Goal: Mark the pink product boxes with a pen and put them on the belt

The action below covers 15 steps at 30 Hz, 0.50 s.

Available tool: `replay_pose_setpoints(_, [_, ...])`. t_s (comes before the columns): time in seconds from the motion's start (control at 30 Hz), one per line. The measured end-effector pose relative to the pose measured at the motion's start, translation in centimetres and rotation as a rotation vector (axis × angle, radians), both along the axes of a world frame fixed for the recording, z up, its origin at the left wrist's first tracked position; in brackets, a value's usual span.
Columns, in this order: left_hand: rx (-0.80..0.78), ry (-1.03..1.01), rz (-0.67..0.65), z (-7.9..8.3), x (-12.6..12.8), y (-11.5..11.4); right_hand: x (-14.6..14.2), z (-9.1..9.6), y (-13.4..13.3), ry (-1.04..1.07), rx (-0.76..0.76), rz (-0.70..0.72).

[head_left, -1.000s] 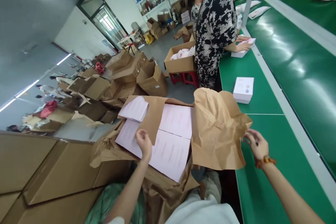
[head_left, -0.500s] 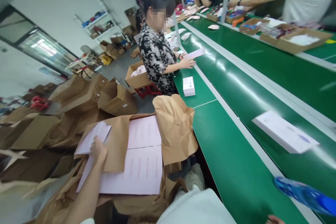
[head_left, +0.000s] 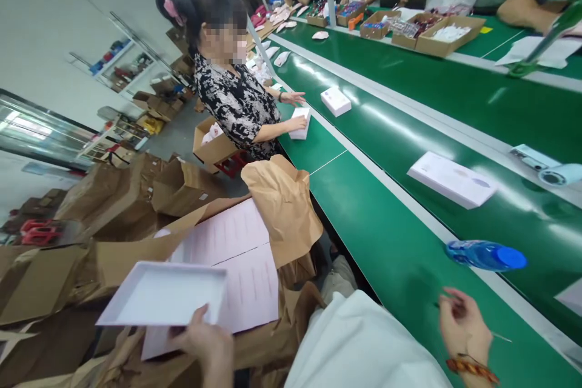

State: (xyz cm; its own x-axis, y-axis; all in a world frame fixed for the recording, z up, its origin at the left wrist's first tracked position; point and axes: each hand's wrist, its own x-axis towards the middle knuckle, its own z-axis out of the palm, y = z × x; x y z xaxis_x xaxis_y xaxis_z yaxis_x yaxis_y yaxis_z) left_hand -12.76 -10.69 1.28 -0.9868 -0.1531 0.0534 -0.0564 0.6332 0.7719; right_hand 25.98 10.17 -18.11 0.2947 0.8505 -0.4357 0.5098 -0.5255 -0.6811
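Observation:
My left hand (head_left: pixel 207 336) grips the near edge of a shallow white box tray (head_left: pixel 154 294), its hollow side facing up. The tray is tilted above an open carton lined with brown paper (head_left: pixel 284 212). Inside that carton lie flat white box pieces (head_left: pixel 248 285) with faint printed lines. Over the green worktop, my right hand (head_left: pixel 464 321) has curled fingers around a thin stick-like thing (head_left: pixel 502 337), whose ends poke out on both sides; its kind is unclear. Just beyond that hand a blue bottle (head_left: pixel 488 256) lies on its side.
A long white box (head_left: pixel 452 179) and a smaller white box (head_left: pixel 336 101) lie on the green belt (head_left: pixel 386 121). A co-worker (head_left: pixel 236 85) handles another white box (head_left: pixel 300 123) at the worktop. Brown cartons (head_left: pixel 182 188) crowd the left; open trays (head_left: pixel 448 36) line the far side.
My left hand has lifted the white tray from the carton and brought it nearer. My right hand has come further into view. The co-worker's box is now down on the worktop.

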Motion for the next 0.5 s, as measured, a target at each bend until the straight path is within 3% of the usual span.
replay_pose_setpoints(0.03, [0.193, 0.033, 0.100, -0.7, 2.4, 2.0, -1.9, 1.7, -0.1, 0.106, 0.052, 0.087])
replay_pose_setpoints(0.1, [0.416, -0.075, -0.006, -1.9, 7.1, 5.8, -5.8, 5.7, -0.5, 0.322, 0.144, 0.287])
replay_pose_setpoints(0.2, [0.444, -0.366, -0.391, -3.2, 13.0, 9.7, -10.1, 11.2, -1.0, 0.579, 0.334, 0.546])
replay_pose_setpoints(0.27, [0.456, -0.519, -0.661, -3.9, 15.4, 10.8, -11.2, 13.3, -1.1, 0.512, 0.494, 0.496])
replay_pose_setpoints(0.4, [0.568, -0.919, -1.125, -4.9, 15.9, 11.0, -9.5, 13.1, -1.6, 0.321, 0.568, 0.227])
replay_pose_setpoints(0.5, [0.501, -1.275, -1.272, -5.4, 14.9, 11.7, -7.8, 12.0, -3.0, 0.310, 0.541, 0.172])
